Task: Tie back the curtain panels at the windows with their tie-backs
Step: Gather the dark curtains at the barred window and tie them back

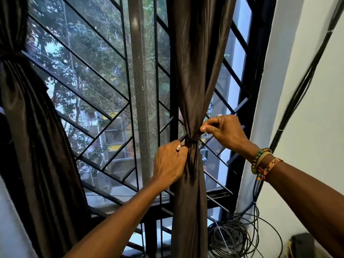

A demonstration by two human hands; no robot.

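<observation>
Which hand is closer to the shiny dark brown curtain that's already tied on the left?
Left. The left hand pinches the dark tie-back on the side facing that tied dark brown curtain; the right hand grips it on the far side.

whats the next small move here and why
Probably pull the two ends apart to tighten the wrap: the left hand and right hand each grip an end of the tie-back, already wrapped round the gathered curtain panel.
</observation>
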